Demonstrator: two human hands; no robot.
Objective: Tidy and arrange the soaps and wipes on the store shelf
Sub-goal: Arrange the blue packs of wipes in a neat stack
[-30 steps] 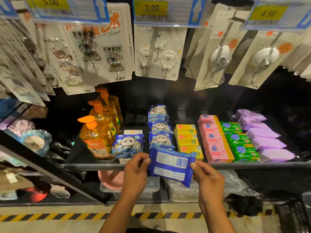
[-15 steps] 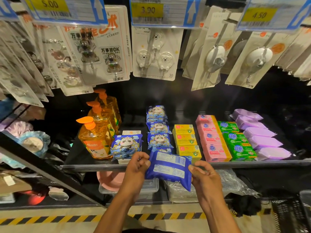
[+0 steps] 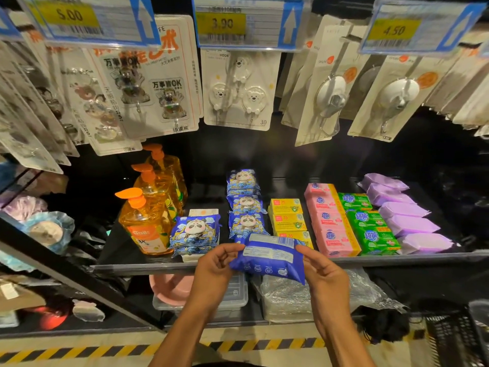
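Observation:
A blue wipes pack (image 3: 270, 258) with its barcode side up hangs at the shelf's front edge (image 3: 397, 258). My left hand (image 3: 215, 271) pinches its left end and my right hand (image 3: 321, 274) pinches its right end. Behind it, a row of blue panda wipes packs (image 3: 246, 202) runs to the back of the shelf. Another panda pack (image 3: 194, 233) lies to the left on a white box. To the right stand rows of yellow soap boxes (image 3: 287, 217), pink soaps (image 3: 329, 221), green soaps (image 3: 367, 221) and purple packs (image 3: 404, 210).
Orange pump bottles (image 3: 148, 210) stand at the shelf's left. Carded hooks (image 3: 238, 91) and price tags (image 3: 246, 22) hang above. Below the shelf sit a pink basin (image 3: 170, 288), a clear box (image 3: 232, 295) and a plastic-wrapped bundle (image 3: 288, 298). The floor has yellow-black tape (image 3: 79, 353).
Both hands have lifted the blue pack slightly and brought it closer to the shelf edge, tilting it flatter. The shelf stock has not moved.

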